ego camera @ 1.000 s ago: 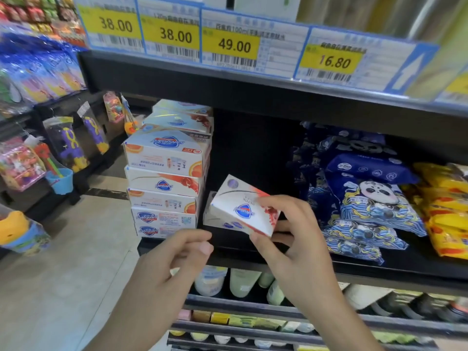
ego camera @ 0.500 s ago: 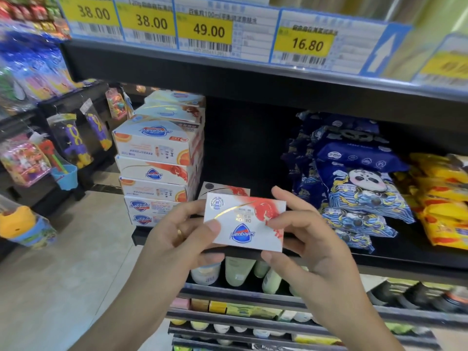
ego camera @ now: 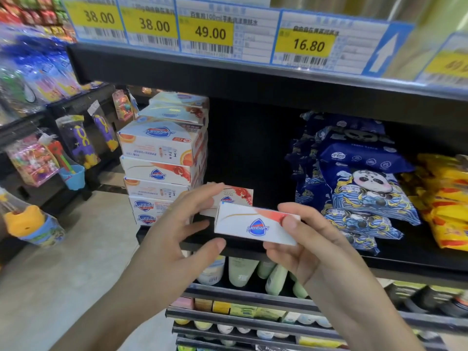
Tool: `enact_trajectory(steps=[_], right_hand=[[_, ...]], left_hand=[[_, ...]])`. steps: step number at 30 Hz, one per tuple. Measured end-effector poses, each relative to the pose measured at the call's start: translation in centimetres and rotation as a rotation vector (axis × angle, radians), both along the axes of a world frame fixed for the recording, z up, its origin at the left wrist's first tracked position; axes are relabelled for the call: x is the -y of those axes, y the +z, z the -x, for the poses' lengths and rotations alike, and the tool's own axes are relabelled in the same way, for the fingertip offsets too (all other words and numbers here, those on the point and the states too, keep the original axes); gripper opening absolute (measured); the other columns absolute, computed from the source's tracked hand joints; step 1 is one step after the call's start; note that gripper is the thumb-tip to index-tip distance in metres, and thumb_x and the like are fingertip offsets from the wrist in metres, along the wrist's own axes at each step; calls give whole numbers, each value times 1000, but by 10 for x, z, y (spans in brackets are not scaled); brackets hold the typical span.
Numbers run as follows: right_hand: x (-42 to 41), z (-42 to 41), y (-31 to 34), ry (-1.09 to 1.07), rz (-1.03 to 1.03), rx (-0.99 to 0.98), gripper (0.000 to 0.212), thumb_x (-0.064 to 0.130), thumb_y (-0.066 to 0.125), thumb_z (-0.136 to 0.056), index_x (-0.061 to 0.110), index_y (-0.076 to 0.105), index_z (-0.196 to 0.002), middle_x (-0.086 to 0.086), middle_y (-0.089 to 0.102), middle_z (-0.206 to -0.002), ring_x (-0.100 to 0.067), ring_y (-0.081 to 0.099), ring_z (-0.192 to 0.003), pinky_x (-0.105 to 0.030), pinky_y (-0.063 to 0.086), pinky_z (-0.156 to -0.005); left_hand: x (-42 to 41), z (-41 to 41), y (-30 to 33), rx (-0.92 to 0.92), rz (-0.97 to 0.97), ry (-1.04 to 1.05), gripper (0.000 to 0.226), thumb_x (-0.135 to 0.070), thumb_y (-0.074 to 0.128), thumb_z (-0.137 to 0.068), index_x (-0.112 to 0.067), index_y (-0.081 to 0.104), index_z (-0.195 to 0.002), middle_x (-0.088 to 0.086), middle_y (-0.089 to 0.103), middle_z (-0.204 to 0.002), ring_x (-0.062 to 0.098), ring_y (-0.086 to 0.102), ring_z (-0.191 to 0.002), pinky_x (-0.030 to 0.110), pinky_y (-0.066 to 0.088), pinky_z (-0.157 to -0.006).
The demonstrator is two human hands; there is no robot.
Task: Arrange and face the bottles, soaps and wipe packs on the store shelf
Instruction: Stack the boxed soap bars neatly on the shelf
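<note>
Black store shelf (ego camera: 253, 245) holds a soap stack (ego camera: 162, 163) at its left end and wipe packs (ego camera: 364, 183) on the right, with a dark gap between. My right hand (ego camera: 314, 252) pinches 1 soap box (ego camera: 255, 225) by its right end, in the air just in front of the shelf lip, logo upside down. My left hand (ego camera: 177, 234) hangs relaxed beside it, fingers spread, gripping nothing. Risk as I judge it: shelved like this, the label faces wrong. With only 1 end pinched, the box could slip, or knock the lone box (ego camera: 231, 197) behind it.

2 bare forearms, sleeveless
</note>
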State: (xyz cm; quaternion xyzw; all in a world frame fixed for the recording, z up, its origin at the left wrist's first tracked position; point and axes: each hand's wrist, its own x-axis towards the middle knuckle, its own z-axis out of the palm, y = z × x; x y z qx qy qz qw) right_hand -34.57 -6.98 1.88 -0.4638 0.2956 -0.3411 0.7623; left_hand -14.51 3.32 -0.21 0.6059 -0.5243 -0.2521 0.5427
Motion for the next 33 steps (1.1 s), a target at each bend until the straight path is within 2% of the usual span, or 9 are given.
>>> enact_trajectory(steps=[2, 6, 10, 14, 18, 21, 25, 29, 33], right_hand=[[0, -1, 0, 39, -68, -22, 33, 26, 75, -78, 14, 77, -109, -18, 75, -112, -25, 69, -76, -28, 62, -69], [0, -5, -2, 78, -106, -49, 44, 32, 72, -82, 12, 73, -121, -18, 72, -105, -23, 66, -74, -28, 62, -68], [2, -5, -7, 98, -78, -59, 46, 40, 85, -80, 15, 74, -118, -18, 72, -109, -24, 67, -73, -33, 62, -69], [3, -4, -7, 108, 61, -182, 58, 52, 80, -67, 29, 73, -120, -13, 72, -118, -27, 72, -88, -34, 60, -69], [2, -4, -8, 36, 303, -253, 57, 60, 75, -64, 51, 66, -120, 14, 68, -131, -13, 69, -115, -38, 59, -92], [0, -2, -8, -19, 499, -235, 65, 53, 80, -71, 57, 55, -131, 28, 56, -141, -2, 60, -126, -38, 51, -103], [-2, 0, -9, -21, 760, -269, 75, 30, 81, -77, 61, 47, -137, 24, 43, -154, -4, 49, -138, -37, 45, -108], [-2, 0, -14, -2, 892, -297, 62, 21, 75, -81, 50, 57, -132, 25, 34, -159, -11, 49, -140, -38, 49, -106], [-1, 0, -17, 19, 855, -285, 37, 17, 69, -88, 38, 68, -119, 20, 42, -156, -17, 58, -132, -34, 54, -99]], left_hand=[[2, -1, 0, 95, 37, 5, 68, -10, 77, -86, -54, 55, -133, -25, 54, -144, 5, 46, -141, 24, 49, -106], [0, -3, 0, 76, -30, 18, 53, -33, 75, -80, -51, 60, -126, -23, 65, -131, 8, 58, -129, 39, 53, -101], [0, -2, 0, 36, -30, 26, 44, -18, 77, -84, -44, 65, -117, -16, 71, -124, 11, 64, -123, 37, 53, -100], [1, -3, 1, 7, -78, 43, 48, -10, 77, -88, -46, 65, -116, -20, 72, -123, 5, 64, -121, 35, 52, -101], [3, -2, 5, -135, -122, 15, 44, -15, 76, -87, -33, 63, -126, -15, 74, -122, 10, 67, -120, 41, 52, -103], [6, -3, 7, -257, -129, 41, 47, -26, 76, -80, -29, 64, -125, -10, 77, -117, 11, 70, -114, 38, 53, -99], [9, -3, 10, -356, -180, 90, 46, -32, 75, -77, -29, 69, -122, -7, 79, -109, 11, 73, -105, 35, 55, -90], [9, -2, 9, -416, -280, 106, 24, -22, 68, -94, -27, 73, -117, -5, 80, -104, 13, 75, -99, 34, 57, -85], [9, 0, 10, -456, -322, 101, 20, -25, 65, -96, -24, 76, -112, -4, 81, -102, 14, 76, -93, 36, 59, -86]])
